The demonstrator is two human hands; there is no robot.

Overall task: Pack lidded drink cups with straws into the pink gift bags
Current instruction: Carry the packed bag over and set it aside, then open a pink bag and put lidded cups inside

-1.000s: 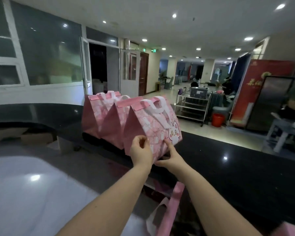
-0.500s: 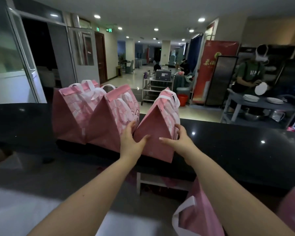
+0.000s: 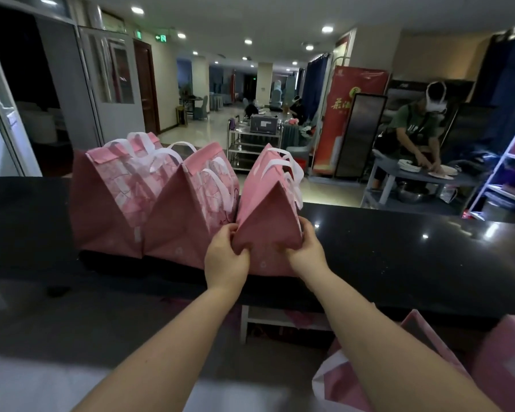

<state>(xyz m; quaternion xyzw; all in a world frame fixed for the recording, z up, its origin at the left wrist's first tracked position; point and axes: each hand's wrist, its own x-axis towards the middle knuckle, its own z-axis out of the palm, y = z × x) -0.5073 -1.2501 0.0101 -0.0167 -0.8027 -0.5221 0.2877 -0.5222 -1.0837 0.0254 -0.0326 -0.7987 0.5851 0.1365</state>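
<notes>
Three pink gift bags with white handles stand in a row on the black counter [image 3: 399,251]. The rightmost bag [image 3: 268,215] shows me its narrow side. My left hand [image 3: 225,257] grips its lower left corner and my right hand [image 3: 305,248] grips its lower right corner. The middle bag [image 3: 188,215] touches it on the left, and the left bag [image 3: 113,200] stands beside that. All three have closed tops. No cups or straws are visible.
More pink bags [image 3: 428,361] lie below the counter at the lower right. Behind the counter are a steel trolley [image 3: 253,144], a red banner [image 3: 354,114], and a person in a green shirt [image 3: 414,126] working at a grey table with plates.
The rightmost bag has been turned from front-facing to side-on and set close against the middle bag. Both hands slid to its lower corners. My view swung right.
</notes>
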